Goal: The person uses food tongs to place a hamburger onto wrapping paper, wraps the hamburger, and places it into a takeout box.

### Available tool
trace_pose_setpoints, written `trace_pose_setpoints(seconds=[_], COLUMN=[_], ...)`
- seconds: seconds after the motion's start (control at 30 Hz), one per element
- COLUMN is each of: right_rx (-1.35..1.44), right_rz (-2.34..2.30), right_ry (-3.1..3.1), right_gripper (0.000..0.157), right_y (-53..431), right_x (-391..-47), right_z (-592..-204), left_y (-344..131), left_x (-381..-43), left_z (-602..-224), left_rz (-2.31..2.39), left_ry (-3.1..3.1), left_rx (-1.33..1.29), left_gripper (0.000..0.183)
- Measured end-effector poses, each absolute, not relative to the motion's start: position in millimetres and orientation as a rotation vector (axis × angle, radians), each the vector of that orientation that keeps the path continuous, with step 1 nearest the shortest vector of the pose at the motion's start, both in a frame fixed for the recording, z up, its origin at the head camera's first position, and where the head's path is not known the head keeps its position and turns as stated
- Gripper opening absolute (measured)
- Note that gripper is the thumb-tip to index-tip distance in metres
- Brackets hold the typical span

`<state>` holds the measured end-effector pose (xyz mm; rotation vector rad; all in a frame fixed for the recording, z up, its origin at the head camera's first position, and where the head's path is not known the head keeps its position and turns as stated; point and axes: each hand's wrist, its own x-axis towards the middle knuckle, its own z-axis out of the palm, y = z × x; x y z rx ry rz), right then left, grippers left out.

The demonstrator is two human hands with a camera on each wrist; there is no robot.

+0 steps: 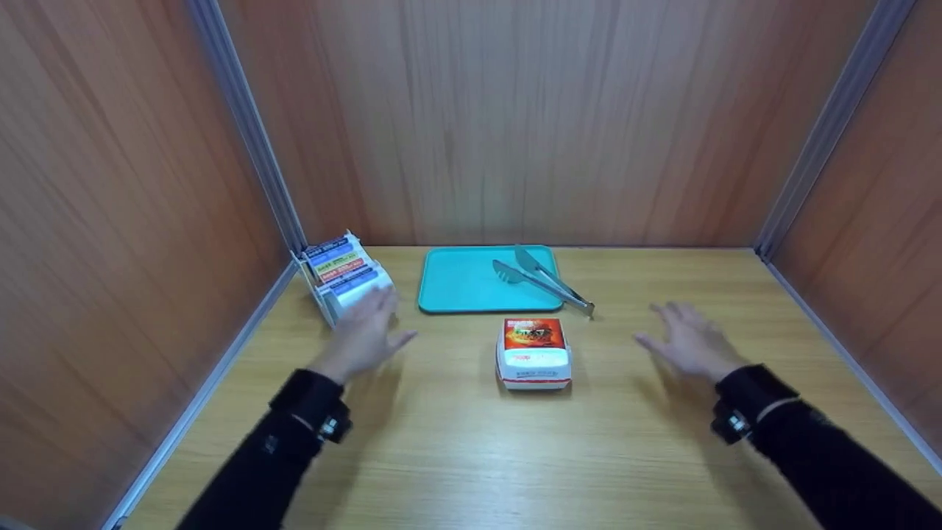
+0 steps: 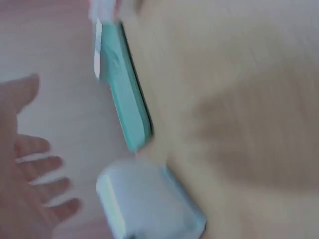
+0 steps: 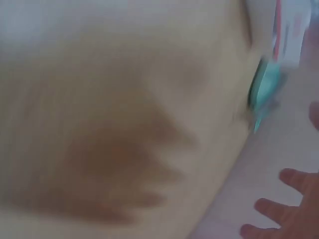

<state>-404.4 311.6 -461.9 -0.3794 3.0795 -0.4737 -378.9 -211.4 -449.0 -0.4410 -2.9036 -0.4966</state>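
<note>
My left hand [image 1: 359, 337] hovers above the table with its fingers spread, in front of a white holder [image 1: 344, 266] printed with blue, green and red stripes. In the head view the fingertips overlap the holder's front corner. The left wrist view shows the same hand [image 2: 30, 164] holding nothing, with the white holder [image 2: 149, 199] blurred beside it. On the right, my other hand [image 1: 688, 342] is raised over bare wood, fingers apart and nothing in them. Between the hands sits a closed burger box [image 1: 533, 357], white with a red and orange picture on its lid.
Behind the burger box lies a turquoise tray [image 1: 460, 280] near the back wall. Metal tongs [image 1: 548, 283] rest across its right side, their joined end sticking out past the front right corner. Wood-grain panels [image 1: 486, 125] enclose the table at the back and both sides.
</note>
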Motion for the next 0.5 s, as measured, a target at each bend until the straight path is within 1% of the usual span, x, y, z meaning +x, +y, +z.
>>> trace_pose_setpoints(seconds=[0.1,0.2,0.33,0.4,0.5], right_rx=[-0.387,-0.32,-0.275,-0.284,-0.292], right_rz=[-0.37,-0.365,-0.37,-0.343,-0.297], right_ry=[3.175,3.209,3.223,3.228,3.216], right_gripper=[0.095,0.102,0.106,0.107,0.106], right_y=[341.8,360.8,364.4,362.5,360.2], right_x=[-418.8,-427.5,-435.4,-437.9,-438.3], right_z=[-436.2,-404.9,-370.0,-359.3,-351.8], left_y=[-237.5,-257.8,-278.1,-282.9,-282.9], left_x=[-388.0,-396.7,-406.7,-411.6,-416.9], left_z=[-426.8,-398.2,-368.6,-363.3,-362.1], left_rz=[-0.287,-0.268,-0.294,-0.303,-0.329], left_ry=[-2.835,-2.902,-2.984,-2.979,-2.989], left_rx=[-0.461,-0.38,-0.268,-0.237,-0.182], left_gripper=[0.086,0.09,0.098,0.1,0.098])
